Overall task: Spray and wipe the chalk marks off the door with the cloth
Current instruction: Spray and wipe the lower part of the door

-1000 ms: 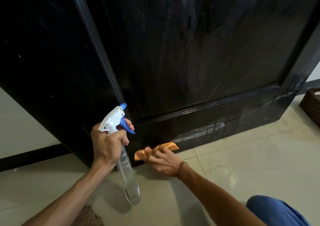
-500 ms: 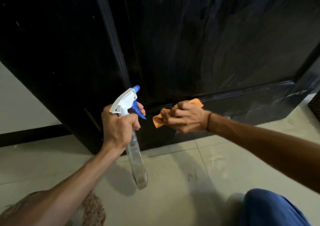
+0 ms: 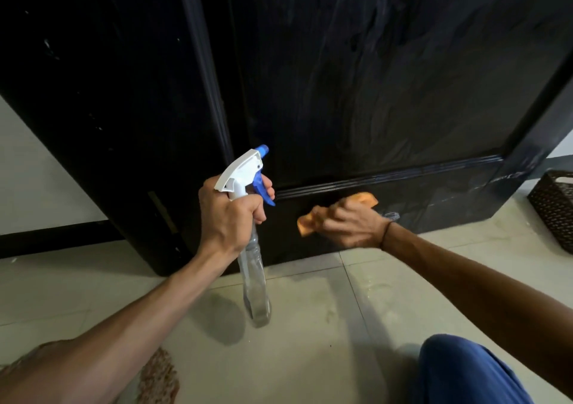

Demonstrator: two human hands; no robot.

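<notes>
Right hand [image 3: 347, 225] clenched around orange cloth [image 3: 366, 199], cloth bunched under the fingers and pressed on the black door [image 3: 387, 78] bottom rail, left hand [image 3: 228, 214] grasping spray bottle [image 3: 252, 267] neck, index finger on blue trigger.

No readable text anywhere.

The spray bottle [image 3: 252, 267] I hold carries no label or brand that I can make out, and its white and blue head is plain. The chalk marks [image 3: 391, 216] on the door [image 3: 387, 93] beside my cloth [image 3: 366, 199] are only pale smears, too blurred to read as letters or numbers.
</notes>
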